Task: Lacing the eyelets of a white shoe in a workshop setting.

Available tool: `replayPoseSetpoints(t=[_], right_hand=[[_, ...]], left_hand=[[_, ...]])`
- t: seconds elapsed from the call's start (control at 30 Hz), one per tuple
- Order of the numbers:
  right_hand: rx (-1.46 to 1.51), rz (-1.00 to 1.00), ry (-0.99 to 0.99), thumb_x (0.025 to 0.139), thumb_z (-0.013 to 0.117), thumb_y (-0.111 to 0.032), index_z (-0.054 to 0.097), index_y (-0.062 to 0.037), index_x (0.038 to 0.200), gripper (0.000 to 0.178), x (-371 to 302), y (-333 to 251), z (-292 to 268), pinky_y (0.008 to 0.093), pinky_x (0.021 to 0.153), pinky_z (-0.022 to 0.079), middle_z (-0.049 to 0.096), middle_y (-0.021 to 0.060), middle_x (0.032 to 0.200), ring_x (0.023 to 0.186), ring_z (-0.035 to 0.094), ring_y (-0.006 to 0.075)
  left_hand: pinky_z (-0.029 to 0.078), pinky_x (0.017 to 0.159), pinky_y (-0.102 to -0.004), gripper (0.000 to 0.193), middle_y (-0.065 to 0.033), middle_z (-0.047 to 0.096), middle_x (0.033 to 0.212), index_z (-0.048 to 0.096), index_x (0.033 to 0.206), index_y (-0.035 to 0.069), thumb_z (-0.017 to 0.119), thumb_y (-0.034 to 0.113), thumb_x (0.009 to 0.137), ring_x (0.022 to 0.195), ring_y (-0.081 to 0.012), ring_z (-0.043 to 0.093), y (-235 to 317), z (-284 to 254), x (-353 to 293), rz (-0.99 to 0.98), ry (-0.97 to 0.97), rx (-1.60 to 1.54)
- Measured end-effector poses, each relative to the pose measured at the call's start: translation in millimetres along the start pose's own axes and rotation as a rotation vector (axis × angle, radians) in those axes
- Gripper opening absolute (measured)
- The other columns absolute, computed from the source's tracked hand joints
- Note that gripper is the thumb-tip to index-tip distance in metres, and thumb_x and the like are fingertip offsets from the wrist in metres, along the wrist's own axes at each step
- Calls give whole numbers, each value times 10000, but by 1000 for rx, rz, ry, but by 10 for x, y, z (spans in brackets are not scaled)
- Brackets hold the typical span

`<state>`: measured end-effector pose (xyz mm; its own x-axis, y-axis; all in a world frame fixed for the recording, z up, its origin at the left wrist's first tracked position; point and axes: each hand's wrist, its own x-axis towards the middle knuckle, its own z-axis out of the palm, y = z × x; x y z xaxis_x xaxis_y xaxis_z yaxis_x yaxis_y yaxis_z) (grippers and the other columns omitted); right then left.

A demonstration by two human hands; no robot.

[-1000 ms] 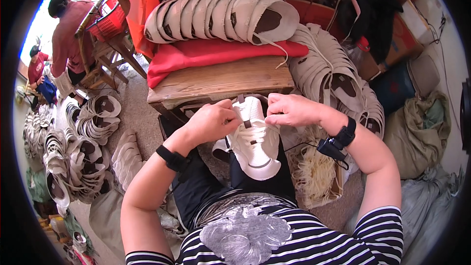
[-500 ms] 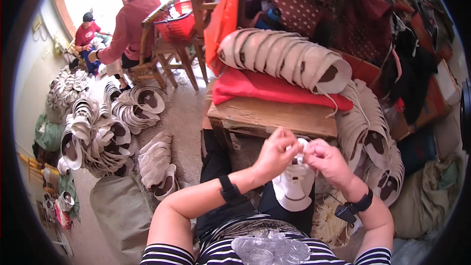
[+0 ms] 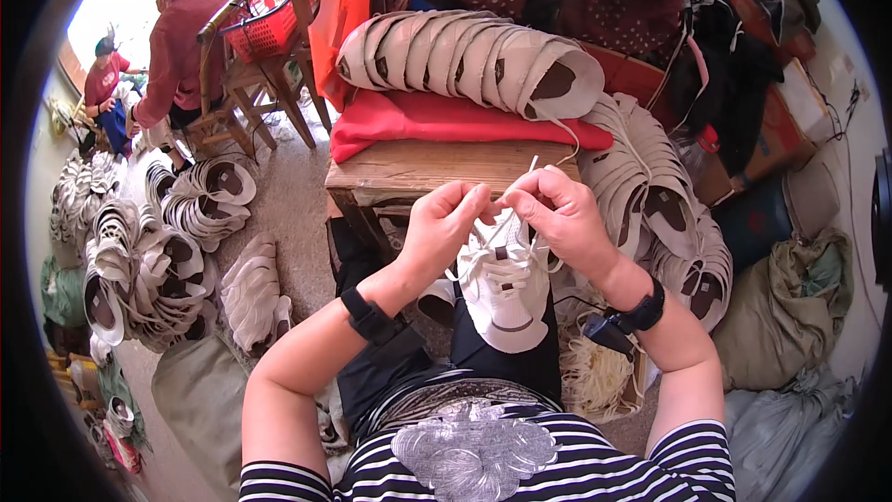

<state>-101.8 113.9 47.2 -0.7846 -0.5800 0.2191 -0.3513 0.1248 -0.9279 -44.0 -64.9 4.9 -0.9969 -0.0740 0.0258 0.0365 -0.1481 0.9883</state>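
Observation:
A white lace-up sneaker (image 3: pixel 505 313) rests on my dark-trousered thigh, its toe pointing toward me. White shoelace (image 3: pixel 505 271) crosses its front, with loose loops hanging at either side. Above the shoe's opening, my left hand (image 3: pixel 444 228) pinches the lace between thumb and fingertips. My right hand (image 3: pixel 567 221) is closed the same way close beside it, and a lace end sticks up above its fingers. The fingertips partly hide the lace and the upper part of the shoe.
A wooden bench (image 3: pixel 437 164) stands ahead, bearing red cloth (image 3: pixel 446 123) and a nested row of pale shoe uppers (image 3: pixel 465 60). More uppers (image 3: pixel 149 274) lie in piles at left and right. Pale laces (image 3: pixel 602 374) fill a box by my right. Two people sit far left.
The view has shifted, so the scene sits further left. My hands have moved slightly apart, and the lace now shows loose loops beside the shoe and an end sticking up.

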Motion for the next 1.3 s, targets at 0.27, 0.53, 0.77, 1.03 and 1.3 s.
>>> replayPoseSetpoints(t=[0.27, 0.53, 0.77, 1.03, 1.3], right_hand=[[-180, -257, 114, 898, 650, -124, 700, -47, 970, 117, 45, 120, 91, 301, 731, 489, 636, 93, 899, 797, 605, 167], [581, 212, 101, 1006, 450, -114, 446, -6, 1278, 292, -99, 478, -363, 181, 555, 450, 664, 81, 877, 595, 523, 42], [172, 336, 325, 975, 492, -127, 373, 10, 1257, 335, -484, 958, -929, 170, 466, 391, 659, 104, 858, 532, 487, 43], [89, 368, 36, 947, 567, -73, 587, -39, 969, 45, -513, 841, -467, 177, 549, 459, 658, 34, 824, 638, 563, 33], [-462, 158, 23, 889, 621, -113, 588, -35, 904, 86, -520, 745, -302, 338, 596, 500, 646, 92, 724, 655, 644, 174]], left_hand=[[494, 737, -233, 211, -16, 647, 928, 629, 1101, 2, 575, 170, 986, 797, -80, 602, -99, 194, -116, -110, -249, -375], [343, 519, -181, 310, 28, 559, 656, 678, 981, 17, 491, 261, 1022, 552, -32, 434, -303, -295, -85, -94, 75, -89], [308, 495, -184, 266, 50, 510, 612, 693, 998, 28, 544, 249, 1000, 528, -17, 403, -478, -850, -197, -147, 248, 86], [314, 453, -185, 257, 72, 530, 633, 696, 1022, 33, 557, 247, 996, 493, -10, 411, -552, -590, -129, -144, 81, 189], [360, 479, -210, 277, 59, 525, 626, 691, 934, 23, 564, 266, 974, 523, -26, 439, -410, -369, -142, -342, -171, 357]])
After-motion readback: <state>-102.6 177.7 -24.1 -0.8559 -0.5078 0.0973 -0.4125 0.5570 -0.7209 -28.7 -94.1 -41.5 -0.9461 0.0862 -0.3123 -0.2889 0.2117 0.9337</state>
